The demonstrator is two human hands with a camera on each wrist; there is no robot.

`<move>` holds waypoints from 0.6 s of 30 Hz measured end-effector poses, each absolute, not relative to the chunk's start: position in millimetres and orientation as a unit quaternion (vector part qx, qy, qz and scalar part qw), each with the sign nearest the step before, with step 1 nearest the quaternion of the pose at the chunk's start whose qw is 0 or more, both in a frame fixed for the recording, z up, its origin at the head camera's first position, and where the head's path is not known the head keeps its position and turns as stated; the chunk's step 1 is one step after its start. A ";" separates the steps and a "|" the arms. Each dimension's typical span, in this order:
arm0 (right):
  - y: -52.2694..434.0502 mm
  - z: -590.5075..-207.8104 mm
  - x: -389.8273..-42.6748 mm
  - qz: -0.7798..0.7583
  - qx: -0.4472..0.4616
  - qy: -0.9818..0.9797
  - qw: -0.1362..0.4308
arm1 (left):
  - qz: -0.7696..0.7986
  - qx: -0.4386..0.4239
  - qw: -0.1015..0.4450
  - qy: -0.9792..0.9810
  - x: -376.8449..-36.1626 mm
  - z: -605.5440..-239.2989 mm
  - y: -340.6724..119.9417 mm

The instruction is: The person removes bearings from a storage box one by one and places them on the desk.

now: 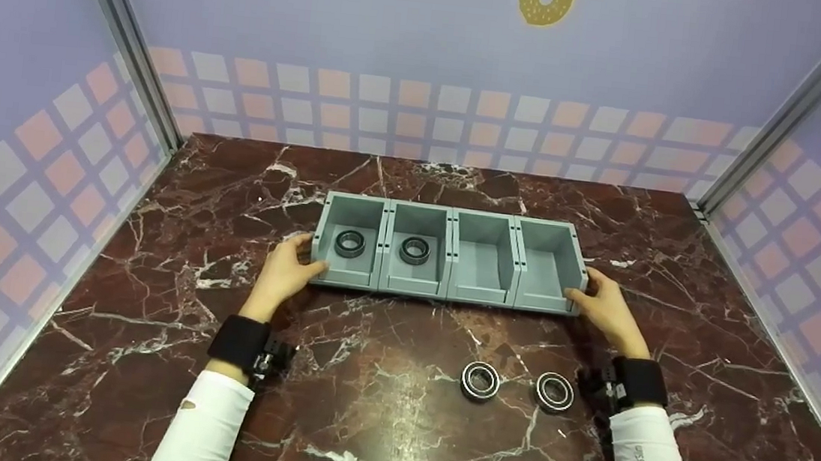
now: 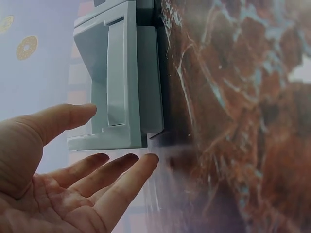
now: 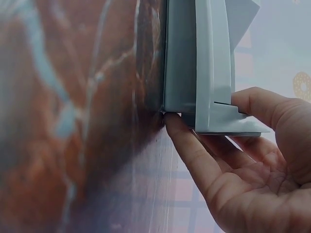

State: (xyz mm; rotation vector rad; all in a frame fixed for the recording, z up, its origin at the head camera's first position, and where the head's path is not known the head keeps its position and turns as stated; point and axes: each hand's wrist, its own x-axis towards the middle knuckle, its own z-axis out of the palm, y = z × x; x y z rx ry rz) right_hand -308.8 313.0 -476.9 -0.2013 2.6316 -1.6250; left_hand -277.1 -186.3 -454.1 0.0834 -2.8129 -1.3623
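Note:
A grey tray (image 1: 480, 294) with a row of compartments sits mid-table. Its two left compartments each hold a black-and-steel bearing (image 1: 350, 243) (image 1: 414, 250); the two right ones are bare. My left hand (image 1: 288, 268) is at the tray's left end; in the left wrist view the hand (image 2: 97, 158) has straight fingers a little off the tray's end wall (image 2: 121, 73), thumb close by. My right hand (image 1: 603, 303) is at the right end; in the right wrist view the hand (image 3: 228, 145) touches the tray (image 3: 204, 58) with thumb and a straight forefinger.
Two more bearings (image 1: 480, 381) (image 1: 554, 392) lie flat on the dark red marble table (image 1: 378, 408), in front of the tray and just left of my right wrist. Purple tiled walls with metal corner posts (image 1: 128, 38) enclose the table on three sides.

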 end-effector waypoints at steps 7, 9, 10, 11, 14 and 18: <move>313.7 -478.2 -310.3 -0.524 -0.071 0.849 0.018 | -0.414 0.026 0.013 -0.910 -273.4 -444.2 -185.6; 313.7 -478.3 -310.2 -0.522 -0.073 0.850 0.016 | -0.409 0.028 0.018 -0.912 -272.2 -441.6 -185.8; 314.0 -478.4 -310.1 -0.523 -0.070 0.849 0.017 | -0.406 0.027 0.021 -0.913 -271.4 -440.3 -185.6; 314.1 -478.5 -310.1 -0.522 -0.069 0.850 0.017 | -0.402 0.025 0.023 -0.915 -270.4 -439.1 -185.3; 314.2 -478.4 -310.3 -0.517 -0.067 0.853 0.019 | -0.388 0.020 0.030 -0.921 -266.8 -435.9 -184.3; 313.7 -477.7 -311.0 -0.512 -0.063 0.856 0.028 | -0.373 0.017 0.039 -0.927 -262.5 -431.8 -182.6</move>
